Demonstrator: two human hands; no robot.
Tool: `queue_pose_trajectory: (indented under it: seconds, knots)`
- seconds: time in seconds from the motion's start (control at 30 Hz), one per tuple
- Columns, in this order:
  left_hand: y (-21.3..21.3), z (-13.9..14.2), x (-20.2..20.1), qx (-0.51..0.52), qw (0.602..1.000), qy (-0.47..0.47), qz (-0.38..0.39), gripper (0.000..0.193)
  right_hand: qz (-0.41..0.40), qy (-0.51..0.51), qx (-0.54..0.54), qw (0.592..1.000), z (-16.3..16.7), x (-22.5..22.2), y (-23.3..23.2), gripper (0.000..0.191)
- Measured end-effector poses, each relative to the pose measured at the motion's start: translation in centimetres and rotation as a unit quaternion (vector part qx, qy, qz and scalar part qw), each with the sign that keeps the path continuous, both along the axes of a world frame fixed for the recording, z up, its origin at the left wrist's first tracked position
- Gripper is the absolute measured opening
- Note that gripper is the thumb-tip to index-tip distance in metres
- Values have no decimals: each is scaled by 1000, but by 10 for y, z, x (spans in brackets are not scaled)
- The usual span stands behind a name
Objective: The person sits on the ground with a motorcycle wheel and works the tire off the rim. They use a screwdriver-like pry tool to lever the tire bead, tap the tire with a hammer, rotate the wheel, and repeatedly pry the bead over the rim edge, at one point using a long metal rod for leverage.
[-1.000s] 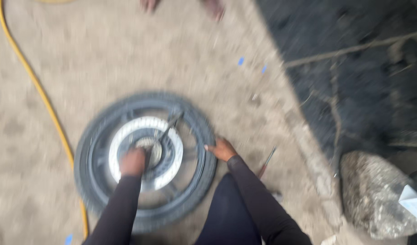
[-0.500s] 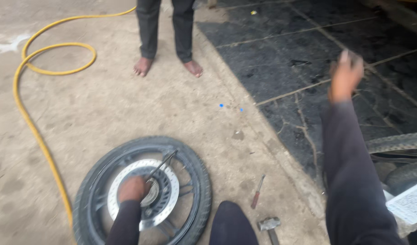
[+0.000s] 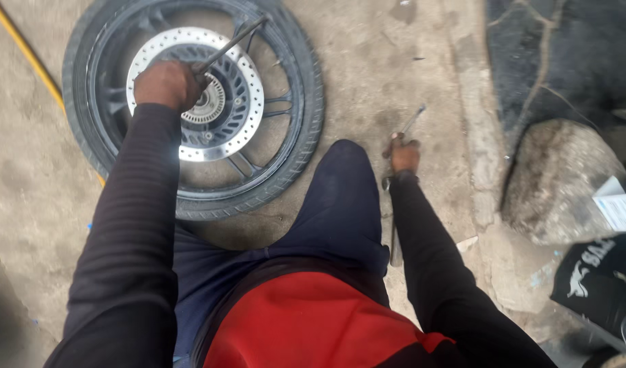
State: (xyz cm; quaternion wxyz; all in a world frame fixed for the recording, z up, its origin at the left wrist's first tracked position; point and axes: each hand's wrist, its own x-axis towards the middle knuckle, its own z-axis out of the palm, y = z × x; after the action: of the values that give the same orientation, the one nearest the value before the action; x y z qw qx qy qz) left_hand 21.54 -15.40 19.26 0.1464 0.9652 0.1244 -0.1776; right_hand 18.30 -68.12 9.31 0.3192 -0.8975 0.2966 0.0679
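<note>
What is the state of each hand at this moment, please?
Left hand: closed around a thin dark metal bar over the black motorcycle wheel.
Right hand: closed on a slim metal tool at the ground.

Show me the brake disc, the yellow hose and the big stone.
brake disc [image 3: 248, 123], head view, bare silver face right of hub
yellow hose [image 3: 23, 51], head view, stretch left of tyre
big stone [image 3: 558, 177], head view, top face

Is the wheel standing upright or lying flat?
Lying flat: the wheel rests on the ground, brake disc facing up.
</note>
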Motion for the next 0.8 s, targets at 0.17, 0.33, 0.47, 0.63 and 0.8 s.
queue_pose_trajectory:
  seconds: [0.17, 0.33, 0.47, 0.63, 0.8]
  knots:
    - [1, 0, 26, -38, 996, 76, -19, 32, -56, 85, 16, 995, -14, 50, 14, 45]
    - [5, -18, 14, -32, 996, 78, 10, 31, -131, 11, 335, 933, 9, 77, 32, 36]
    - [-2, -49, -9, -17, 997, 68, 27, 41, -7, 46, 519, 854, 39, 92, 64, 33]
    - [-6, -64, -15, -9, 1000, 3, -7, 35, 154, 149, 439, 873, 54, 102, 109, 34]
    - [-5, -53, -18, -16, 999, -6, -34, 34, 247, 164, 366, 882, 50, 112, 120, 37]
